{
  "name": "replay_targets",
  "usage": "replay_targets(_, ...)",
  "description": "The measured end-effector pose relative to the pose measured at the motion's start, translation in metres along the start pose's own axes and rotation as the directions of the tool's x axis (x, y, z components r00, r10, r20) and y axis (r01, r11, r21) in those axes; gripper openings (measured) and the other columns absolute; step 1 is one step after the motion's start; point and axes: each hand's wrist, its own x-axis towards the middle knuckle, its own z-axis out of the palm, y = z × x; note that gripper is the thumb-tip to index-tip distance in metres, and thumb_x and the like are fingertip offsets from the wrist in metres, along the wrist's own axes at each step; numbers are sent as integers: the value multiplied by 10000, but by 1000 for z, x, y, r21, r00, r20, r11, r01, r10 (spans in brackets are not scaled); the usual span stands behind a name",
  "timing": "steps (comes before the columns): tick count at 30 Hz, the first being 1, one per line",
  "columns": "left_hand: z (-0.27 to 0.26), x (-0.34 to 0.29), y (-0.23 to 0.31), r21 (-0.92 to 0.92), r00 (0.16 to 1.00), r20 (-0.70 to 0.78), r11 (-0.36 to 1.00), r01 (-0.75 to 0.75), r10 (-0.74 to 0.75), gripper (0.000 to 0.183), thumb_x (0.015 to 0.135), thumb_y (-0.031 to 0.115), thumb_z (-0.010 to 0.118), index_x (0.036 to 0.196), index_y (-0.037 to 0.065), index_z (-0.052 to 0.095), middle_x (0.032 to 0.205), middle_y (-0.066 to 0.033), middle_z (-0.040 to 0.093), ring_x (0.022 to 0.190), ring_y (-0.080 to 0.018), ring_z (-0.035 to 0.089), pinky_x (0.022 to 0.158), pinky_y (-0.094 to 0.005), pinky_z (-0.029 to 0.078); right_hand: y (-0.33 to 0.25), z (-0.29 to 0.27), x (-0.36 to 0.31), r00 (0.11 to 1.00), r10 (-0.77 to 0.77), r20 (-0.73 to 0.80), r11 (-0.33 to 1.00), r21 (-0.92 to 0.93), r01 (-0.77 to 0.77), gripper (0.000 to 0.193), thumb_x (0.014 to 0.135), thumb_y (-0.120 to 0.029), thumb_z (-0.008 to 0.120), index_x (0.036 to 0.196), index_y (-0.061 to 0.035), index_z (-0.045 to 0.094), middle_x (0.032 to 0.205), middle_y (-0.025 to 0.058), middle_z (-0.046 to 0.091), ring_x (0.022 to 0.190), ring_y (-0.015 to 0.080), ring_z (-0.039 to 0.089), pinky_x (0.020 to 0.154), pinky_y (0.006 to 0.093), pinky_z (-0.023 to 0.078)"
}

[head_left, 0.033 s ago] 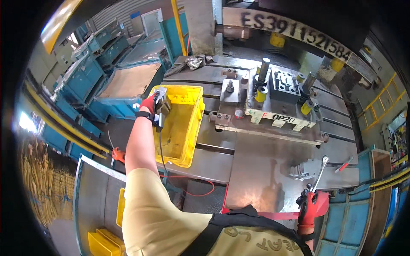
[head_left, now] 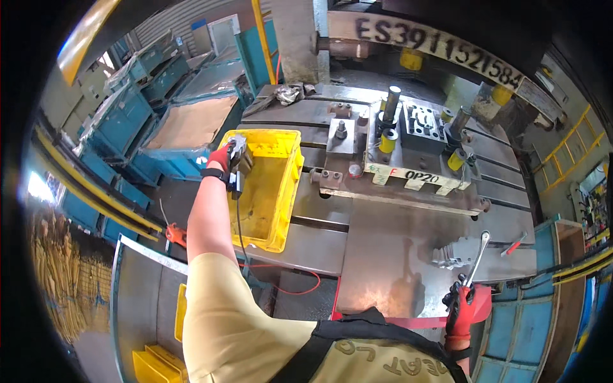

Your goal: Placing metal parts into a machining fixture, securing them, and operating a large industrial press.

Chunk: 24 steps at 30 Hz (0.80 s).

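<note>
My left hand [head_left: 221,157], in a red glove, reaches over the left side of a yellow plastic crate [head_left: 290,191]. Its fingers are closed round grey metal parts [head_left: 239,150], stamped-looking pieces held just inside the rim; their full shape is partly hidden. At the lower right, my right hand [head_left: 461,311], in a red and black glove, grips a long silver wrench [head_left: 477,260] whose ring end points up and away. Close by it on the metal plate lies a small group of grey metal parts [head_left: 456,253].
A heavy die [head_left: 418,159] with guide posts and yellow cylinders stands on the slotted press bed [head_left: 383,226]. A red-handled tool [head_left: 514,245] lies at the right edge. Blue bins [head_left: 182,156] stand at the left, and yellow crates [head_left: 156,364] sit at the lower left.
</note>
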Motion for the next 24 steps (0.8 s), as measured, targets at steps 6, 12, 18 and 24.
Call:
replay_targets(6,0,12,-9,64,935,313,979,-193,164,223,730,213,398,898,99,490,894,-131,515,822,-259,495,685,-290,389,2,-5,4,994,46,103,998,-36,-43,268,724,-47,437,990,-31,401,646,17,441,489,75,408,429,190,361)
replay_targets(12,0,-40,42,-53,977,74,978,204,-200,316,669,318,464,835,59,537,851,-118,539,752,-216,525,617,-289,409,3,-7,3,995,31,94,999,14,-33,278,723,-45,439,997,-32,398,649,17,440,499,72,408,436,187,362)
replay_targets(18,1,-108,102,861,996,-71,507,36,50,475,561,357,592,930,75,492,1005,-116,444,794,-251,500,657,-306,409,3,-10,2,995,44,86,998,48,-48,278,724,-42,440,998,-33,398,656,12,435,518,68,406,446,182,359)
replay_targets(24,-3,-112,108,964,870,115,157,-214,480,429,568,280,596,959,168,461,1023,-34,422,815,-236,478,672,-332,387,2,-10,-1,993,25,115,999,26,-28,280,721,-33,443,997,-32,397,668,8,437,543,67,412,450,184,355)
